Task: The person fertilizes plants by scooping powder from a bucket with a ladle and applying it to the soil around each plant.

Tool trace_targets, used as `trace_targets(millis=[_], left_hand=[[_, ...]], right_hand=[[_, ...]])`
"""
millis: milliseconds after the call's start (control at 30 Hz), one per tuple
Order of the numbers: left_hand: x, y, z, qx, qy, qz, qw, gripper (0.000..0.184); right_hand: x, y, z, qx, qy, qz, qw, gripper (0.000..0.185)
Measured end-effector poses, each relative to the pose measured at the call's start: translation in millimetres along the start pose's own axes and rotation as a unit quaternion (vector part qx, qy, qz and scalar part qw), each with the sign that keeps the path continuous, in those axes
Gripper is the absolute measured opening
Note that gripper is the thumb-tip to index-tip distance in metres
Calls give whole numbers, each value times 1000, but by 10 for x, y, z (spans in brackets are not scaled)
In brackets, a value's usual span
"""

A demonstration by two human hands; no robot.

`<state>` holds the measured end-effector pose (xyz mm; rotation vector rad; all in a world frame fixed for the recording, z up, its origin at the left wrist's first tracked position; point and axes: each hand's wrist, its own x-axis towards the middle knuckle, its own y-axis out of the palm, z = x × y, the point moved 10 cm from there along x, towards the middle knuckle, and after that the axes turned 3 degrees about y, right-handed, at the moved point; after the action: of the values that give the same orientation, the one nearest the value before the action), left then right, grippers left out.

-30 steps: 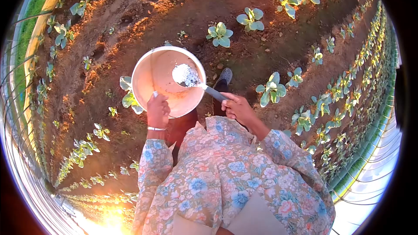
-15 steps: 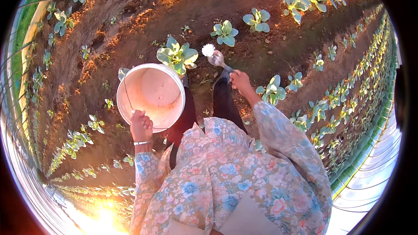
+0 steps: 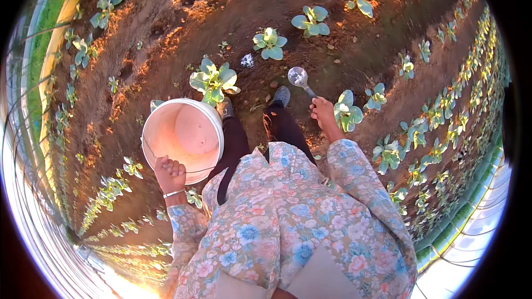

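Note:
My left hand (image 3: pixel 170 174) is closed round the thin wire handle of a white bucket (image 3: pixel 219 133), which hangs tilted so its stained inside and bottom show. In my right hand (image 3: pixel 324 115) is the handle of a metal ladle (image 3: pixel 297 76); its round bowl points away from me, with a little whitish residue in it. A small patch of white granules (image 3: pixel 247 60) lies on the soil between two leafy plants. The nearer one, a broad-leaved seedling (image 3: pixel 213 81), grows just beyond the bucket. Another young plant (image 3: pixel 270 44) stands right of the granules.
My shoes (image 3: pixel 281 96) are on the brown soil between plants. Close to my right hand grows a leafy plant (image 3: pixel 347 112). Rows of seedlings run along both sides. A grass strip (image 3: pixel 47 50) and curved hoops edge the plot. Low sunlight glares at bottom left.
The white granules have dropped from the ladle onto the soil. My right hand has drawn the ladle back to the right. My left hand and the bucket have shifted slightly left and down.

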<state>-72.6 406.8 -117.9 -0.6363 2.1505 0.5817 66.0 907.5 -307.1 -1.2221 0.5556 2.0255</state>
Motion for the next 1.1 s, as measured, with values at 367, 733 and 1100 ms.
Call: trace_targets(millis=[367, 733, 1100], left_hand=[[-277, 929, 185, -17, -24, 70, 997, 32], [-265, 1582, 54, 71, 14, 127, 989, 31], [-414, 2097, 302, 88, -13, 202, 975, 30]], right_hand=[[129, -290, 641, -10, -66, 17, 998, 22], [124, -25, 437, 28, -16, 64, 997, 18], [-354, -717, 393, 151, -51, 79, 984, 32]])
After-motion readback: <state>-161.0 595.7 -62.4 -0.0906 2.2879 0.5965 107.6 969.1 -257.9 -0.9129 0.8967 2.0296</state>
